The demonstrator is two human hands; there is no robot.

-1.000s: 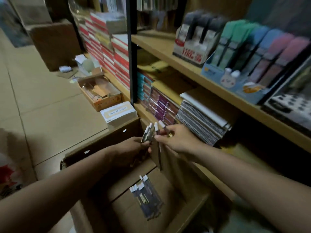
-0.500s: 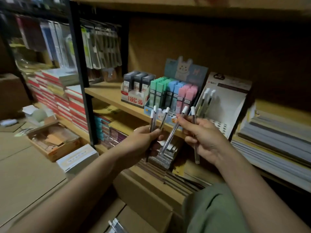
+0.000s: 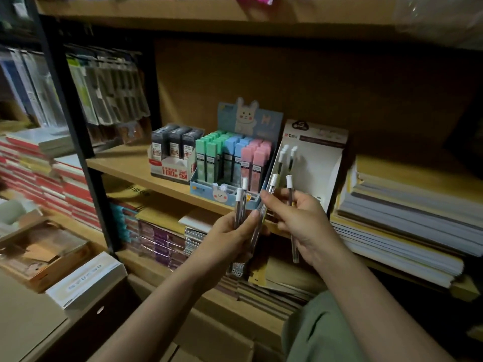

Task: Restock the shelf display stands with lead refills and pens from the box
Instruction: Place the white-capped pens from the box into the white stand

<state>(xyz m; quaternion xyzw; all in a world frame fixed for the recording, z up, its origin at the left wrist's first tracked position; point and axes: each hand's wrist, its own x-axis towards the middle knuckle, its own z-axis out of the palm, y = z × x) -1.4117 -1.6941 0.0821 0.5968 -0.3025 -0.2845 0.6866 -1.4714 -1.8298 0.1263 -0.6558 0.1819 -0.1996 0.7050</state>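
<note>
Fingers hide pens' barrels; perhaps 2.

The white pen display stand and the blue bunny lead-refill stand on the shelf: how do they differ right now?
The white cardboard pen display stand holds only two white-capped pens, so most of it is bare; the blue bunny-print lead-refill stand is packed with green, blue and pink cases. The pen stand's backboard is plain white with a dark strip; the refill stand's carries a cartoon rabbit. Both are cardboard and stand side by side on the same wooden shelf.
</note>
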